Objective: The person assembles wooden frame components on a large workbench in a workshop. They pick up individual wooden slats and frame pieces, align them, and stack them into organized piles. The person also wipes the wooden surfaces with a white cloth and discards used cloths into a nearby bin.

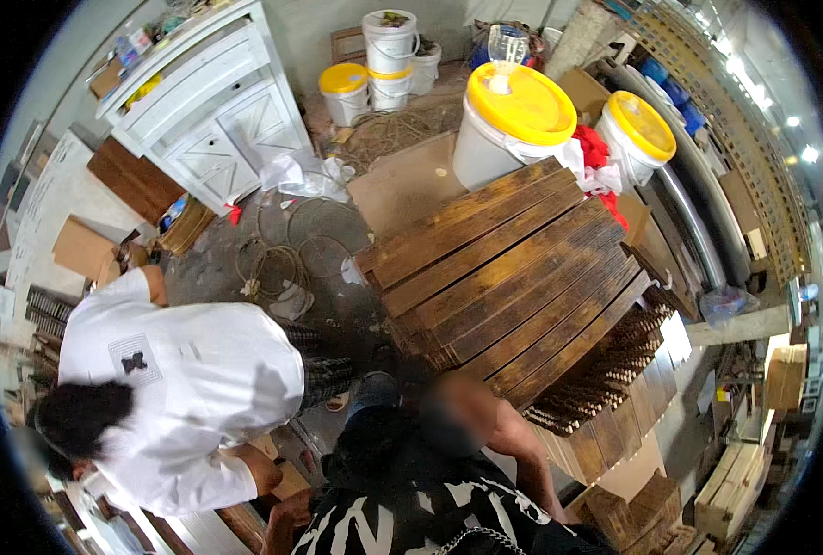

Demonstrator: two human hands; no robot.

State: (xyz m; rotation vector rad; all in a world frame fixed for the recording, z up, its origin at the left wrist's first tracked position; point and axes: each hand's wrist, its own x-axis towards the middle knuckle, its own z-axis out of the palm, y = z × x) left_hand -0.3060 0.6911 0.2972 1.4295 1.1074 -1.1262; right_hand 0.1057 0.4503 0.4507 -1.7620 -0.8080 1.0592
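My right arm reaches in from the lower edge and bends at the front of a pile of brown-stained wooden boards (pixel 513 268). The near end of that pile is next to my right hand (pixel 462 402). A blur covers its fingers, so what it holds or touches is hidden. On the other side, only part of my left arm (pixel 287 514) shows beside my dark shirt; the left hand lies outside the picture.
At my left a co-worker in a white shirt (pixel 185 388) bends over. Behind stands a white cabinet (pixel 212 120). Yellow-lidded buckets (pixel 522 106) are beyond the boards. Coiled strapping (pixel 277 268) lies on the floor. Stacked wood pieces (pixel 735 490) stand at right.
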